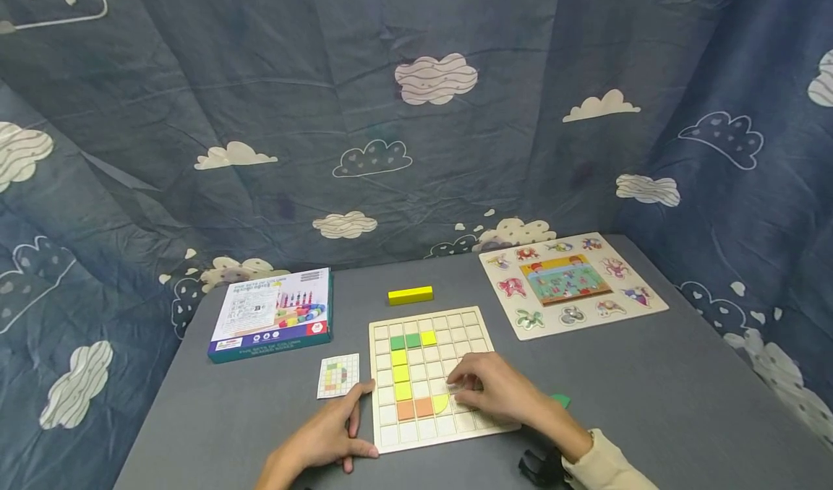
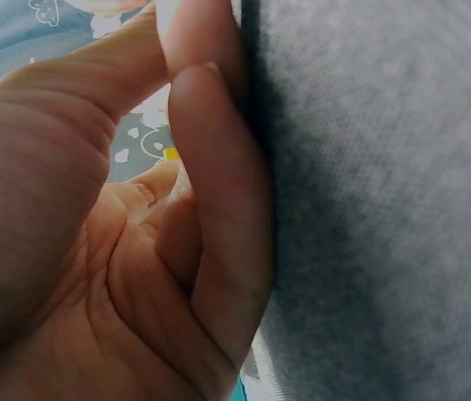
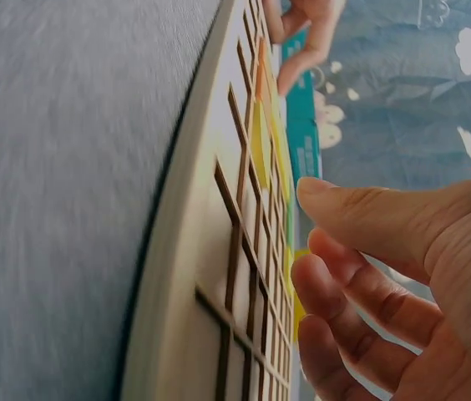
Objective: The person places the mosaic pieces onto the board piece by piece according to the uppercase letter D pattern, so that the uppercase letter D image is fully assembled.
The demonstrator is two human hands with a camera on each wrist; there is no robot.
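A wooden grid board (image 1: 426, 434) lies mid-table, holding green tiles (image 1: 413, 340), yellow tiles (image 1: 400, 374), orange tiles (image 1: 424, 406) and a yellow round-edged tile (image 1: 440, 403). At its left edge my left hand (image 1: 328, 432) rests, index finger and thumb spread along the rim, gripping nothing visible. Over the board's right half is my right hand (image 1: 497, 385), beside the round-edged tile. Its fingers are loosely bent, with nothing between thumb and fingers in the right wrist view. Left of the board lies a small pattern card (image 1: 338, 376). A green piece (image 1: 561, 400) is partly hidden behind my right forearm.
A yellow bar-shaped box (image 1: 410, 295) lies beyond the board. At the back left is a flat boxed set (image 1: 270, 313); at the back right, a wooden puzzle board (image 1: 573, 284) with animal pictures. A cloud-printed cloth (image 1: 364, 56) hangs behind the grey table (image 1: 618, 403).
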